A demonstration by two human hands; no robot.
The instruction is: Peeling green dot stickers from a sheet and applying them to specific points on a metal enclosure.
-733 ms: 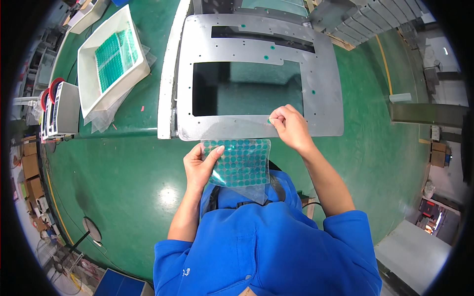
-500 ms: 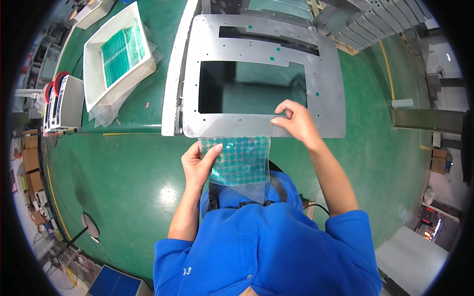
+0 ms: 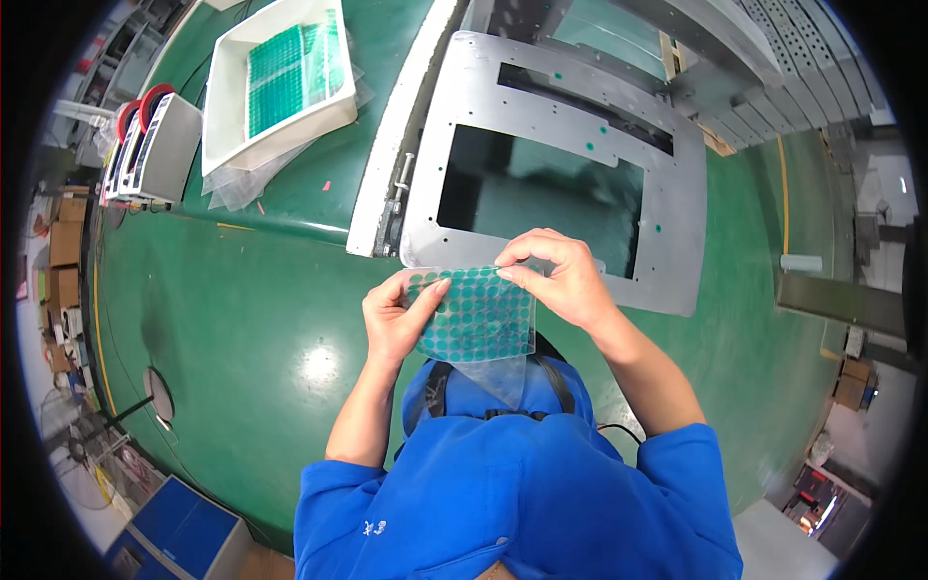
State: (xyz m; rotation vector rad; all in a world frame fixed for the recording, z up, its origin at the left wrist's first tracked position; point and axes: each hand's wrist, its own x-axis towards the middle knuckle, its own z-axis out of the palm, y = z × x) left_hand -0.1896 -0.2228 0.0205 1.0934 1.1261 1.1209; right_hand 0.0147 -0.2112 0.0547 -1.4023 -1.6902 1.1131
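Observation:
A clear sheet of round green stickers [image 3: 478, 317] hangs in front of my body, a loose clear flap below it. My left hand [image 3: 391, 319] grips its upper left corner, thumb on top. At the upper edge, the thumb and forefinger of my right hand [image 3: 570, 280] are closed in a pinch; whether they hold the edge or a single sticker is too small to tell. Just beyond stands a grey metal panel [image 3: 667, 256] with a large rectangular opening and a narrow slot. Several small green dots [image 3: 590, 146] are on its face.
A white bin [image 3: 280, 135] with more green sticker sheets sits on the green-topped bench at the left, clear film under it. Beside it are white boxy devices [image 3: 159, 145] with red rings. Stacked metal parts [image 3: 793, 77] stand at the far right.
My right hand has come down and left from over the panel to the sheet's upper edge. The view has turned, so panel and bin appear farther right.

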